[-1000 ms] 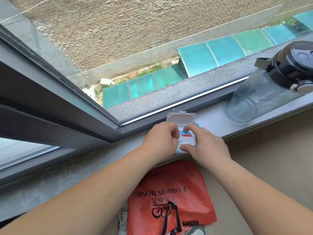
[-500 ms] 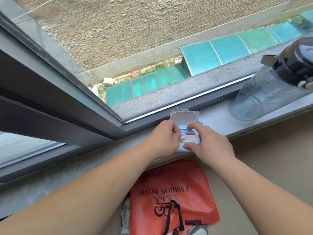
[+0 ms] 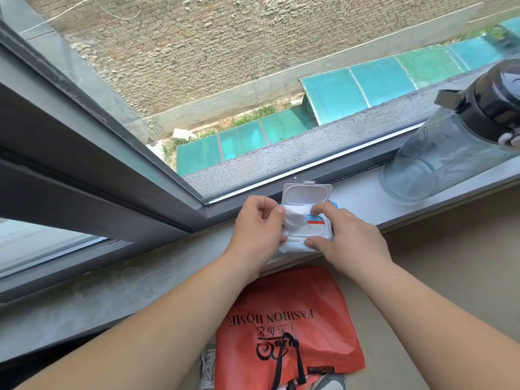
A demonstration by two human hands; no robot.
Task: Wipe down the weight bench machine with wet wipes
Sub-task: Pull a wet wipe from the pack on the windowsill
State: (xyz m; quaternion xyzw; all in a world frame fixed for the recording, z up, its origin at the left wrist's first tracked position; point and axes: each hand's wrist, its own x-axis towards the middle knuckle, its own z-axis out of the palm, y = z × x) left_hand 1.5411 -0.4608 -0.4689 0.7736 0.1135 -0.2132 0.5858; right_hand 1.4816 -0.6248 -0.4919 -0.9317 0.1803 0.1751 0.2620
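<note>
A white pack of wet wipes [image 3: 315, 230] lies on the grey window sill [image 3: 363, 201], its flip lid [image 3: 306, 194] standing open. My left hand [image 3: 257, 230] pinches a white wet wipe [image 3: 294, 220] that is partly drawn out of the pack's opening, bunched toward the left. My right hand [image 3: 346, 237] holds the pack, with fingers over its top and the thumb at its near edge. The weight bench machine is not in view.
A large clear water bottle [image 3: 447, 161] with a black cap stands on the sill at the right. An orange shopping bag [image 3: 289, 330] lies on the floor below, beside grey shoes. The window frame [image 3: 84, 153] runs close behind the pack.
My left hand has drawn a wipe out of the pack's opening toward the left; earlier its fingers were only at the opening. My right hand still steadies the pack.
</note>
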